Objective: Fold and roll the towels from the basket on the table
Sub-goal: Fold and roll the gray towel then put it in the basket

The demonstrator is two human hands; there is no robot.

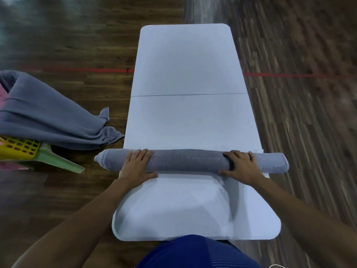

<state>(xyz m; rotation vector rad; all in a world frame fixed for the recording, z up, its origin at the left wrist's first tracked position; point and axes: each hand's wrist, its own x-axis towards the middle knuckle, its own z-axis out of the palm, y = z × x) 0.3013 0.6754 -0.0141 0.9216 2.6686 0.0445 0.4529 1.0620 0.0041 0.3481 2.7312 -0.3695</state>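
Observation:
A grey towel (189,159), rolled into a long tube, lies crosswise on the white table (183,64) near its front half. Both ends of the roll stick out past the table's sides. My left hand (137,165) lies over the left part of the roll, fingers across its top and thumb along its near side. My right hand (240,165) wraps the right part the same way, fingers curved over the top. At the far left a yellow basket (18,148) holds another grey towel (48,117), which spills over its edge.
The basket sits on a green plastic stool (58,160) left of the table. Something pink (2,93) shows beside the draped towel. Dark wooden floor with a red line (87,70) surrounds the table. My blue clothing (193,252) touches the table's near edge.

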